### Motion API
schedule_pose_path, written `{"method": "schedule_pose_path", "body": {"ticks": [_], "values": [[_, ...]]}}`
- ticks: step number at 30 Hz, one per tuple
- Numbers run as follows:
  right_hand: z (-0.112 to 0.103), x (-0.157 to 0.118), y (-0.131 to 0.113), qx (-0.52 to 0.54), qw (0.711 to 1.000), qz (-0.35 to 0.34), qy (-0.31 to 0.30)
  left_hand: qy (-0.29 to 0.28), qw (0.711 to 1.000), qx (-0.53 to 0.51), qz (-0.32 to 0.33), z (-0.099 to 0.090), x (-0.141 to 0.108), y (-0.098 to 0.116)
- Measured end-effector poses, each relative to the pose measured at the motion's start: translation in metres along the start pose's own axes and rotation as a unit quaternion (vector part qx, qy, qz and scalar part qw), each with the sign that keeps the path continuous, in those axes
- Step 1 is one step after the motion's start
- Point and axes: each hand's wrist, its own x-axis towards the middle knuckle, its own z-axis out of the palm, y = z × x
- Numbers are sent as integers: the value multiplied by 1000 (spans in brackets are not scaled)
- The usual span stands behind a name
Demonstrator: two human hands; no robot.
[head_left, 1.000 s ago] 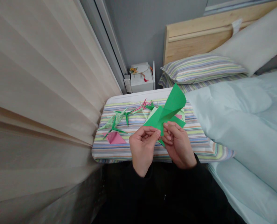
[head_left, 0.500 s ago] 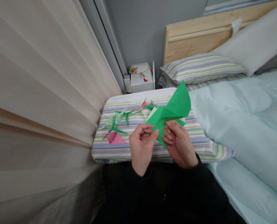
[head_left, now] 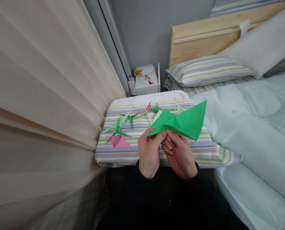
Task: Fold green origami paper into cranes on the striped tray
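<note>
A folded sheet of green origami paper (head_left: 180,123) sits just above the hands, its long axis running from a sharp tip at about 8 o'clock to a pointed corner at about 2 o'clock. Both hands hold it in narrow pinches: the left hand (head_left: 149,153) grips the end nearer the tip, and the right hand (head_left: 180,156) grips the lower edge just beside it. Black sleeves (head_left: 166,198) cover both wrists.

Beneath the hands lies a striped cushion (head_left: 156,153) on a white-rimmed board (head_left: 148,97). At about 10 o'clock on the cushion are a pale green paper crane (head_left: 118,123) and a pink folded piece (head_left: 118,141), with pink paper cranes (head_left: 148,108) nearer 12 o'clock.

A white box (head_left: 146,81) stands at 12 o'clock, and a pale aqua duvet (head_left: 248,127) lies at 3 o'clock. A beige curtain (head_left: 43,95) hangs at 9 o'clock. (The small white tag (head_left: 244,27) on the wooden headboard (head_left: 204,40) is too small to read.)
</note>
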Motion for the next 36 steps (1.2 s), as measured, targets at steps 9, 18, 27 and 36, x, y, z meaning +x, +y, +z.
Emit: {"method": "schedule_pose_path", "body": {"ticks": [9, 18, 27, 36], "values": [[-6, 1, 4, 7, 1000, 10, 9, 80, 994, 23, 64, -10, 6, -2], [-7, 2, 3, 11, 999, 9, 45, 108, 987, 32, 118, -20, 10, 3], [-11, 4, 0, 11, 998, -8, 58, 138, 977, 24, 164, -27, 14, 17], [-22, 3, -10, -103, 994, 5, -40, -1, 999, 38, -19, -35, 10, 33]]}}
